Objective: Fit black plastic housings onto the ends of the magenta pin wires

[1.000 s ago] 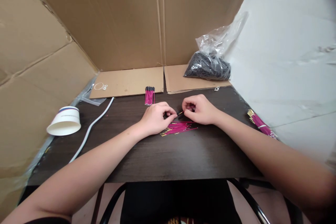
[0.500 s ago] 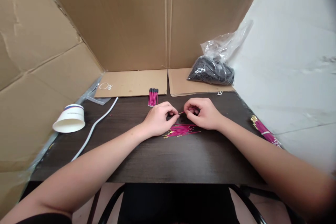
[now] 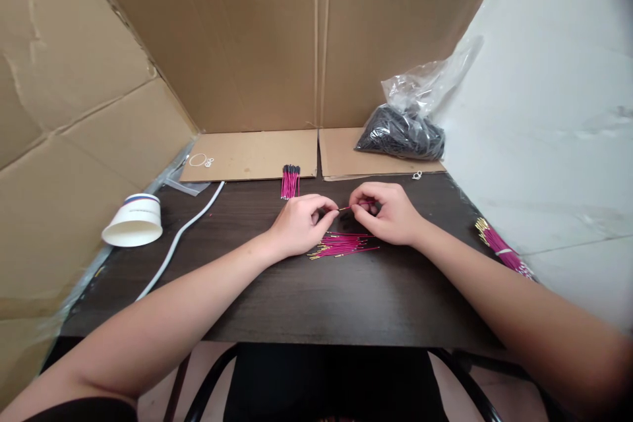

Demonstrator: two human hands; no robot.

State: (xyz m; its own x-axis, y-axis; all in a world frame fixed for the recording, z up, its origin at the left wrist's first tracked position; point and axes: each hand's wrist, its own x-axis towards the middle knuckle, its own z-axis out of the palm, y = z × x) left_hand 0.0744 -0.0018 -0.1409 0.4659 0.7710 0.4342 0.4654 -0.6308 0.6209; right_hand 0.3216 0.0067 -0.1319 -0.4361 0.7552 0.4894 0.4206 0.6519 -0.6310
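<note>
My left hand (image 3: 301,223) and my right hand (image 3: 388,211) meet over the middle of a dark wooden table (image 3: 297,290), both pinched closed. Between their fingertips runs one thin pink wire (image 3: 346,208) with a gold tip. My right hand holds the wire; what my left fingertips pinch at its gold end is too small to name. Just below the hands lies a loose pile of pink wires (image 3: 342,244) with gold ends. A finished bundle of pink wires with black caps (image 3: 289,182) lies behind my left hand.
A clear bag of small black parts (image 3: 403,132) sits at the back right on cardboard flaps (image 3: 252,155). A tipped paper cup (image 3: 133,221) and a white cable (image 3: 178,237) lie at left. Another pink wire bundle (image 3: 499,249) rests at the right edge. Cardboard walls surround the table.
The view shifted slightly, so things sit a little further right in frame. My fingertips have closed in on the single wire; the piles have not moved.
</note>
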